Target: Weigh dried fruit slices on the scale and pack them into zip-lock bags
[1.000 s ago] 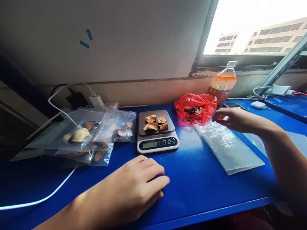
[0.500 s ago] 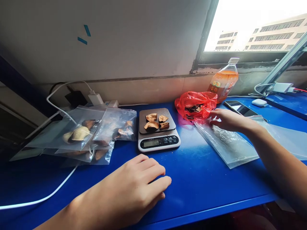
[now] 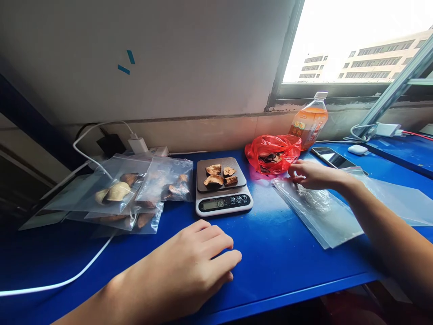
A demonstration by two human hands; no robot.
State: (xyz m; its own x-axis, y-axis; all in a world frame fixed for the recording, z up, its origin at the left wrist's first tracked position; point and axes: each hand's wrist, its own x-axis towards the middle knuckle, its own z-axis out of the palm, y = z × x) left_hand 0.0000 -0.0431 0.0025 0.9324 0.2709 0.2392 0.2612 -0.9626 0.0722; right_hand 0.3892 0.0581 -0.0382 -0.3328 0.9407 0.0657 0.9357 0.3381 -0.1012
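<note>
My left hand (image 3: 203, 262) rests on the blue desk in front of the kitchen scale (image 3: 223, 204), fingers loosely bent and slightly apart, holding nothing visible. Four-free of packaging, several brown dried slices (image 3: 214, 180) lie on the scale's plate, above a lit display. My right hand (image 3: 309, 174) is closed at the upper edge of some clear zip bags (image 3: 324, 216), its fingertips partly hidden and apparently pinching the top bag. Just left of that hand sits a red plastic bag (image 3: 270, 149), its mouth open on dark dried pieces.
Filled clear zip bags (image 3: 117, 192) overlap at the left, crossed by a white cable (image 3: 81, 271). An orange drink bottle (image 3: 311, 122) stands behind the red bag. A phone (image 3: 334, 158) and a white earbud case (image 3: 357, 150) lie at the right.
My right hand's fingers have drawn together over the clear bags, and the top bag has shifted against the one beneath. My left hand stays in place. The view has tilted slightly.
</note>
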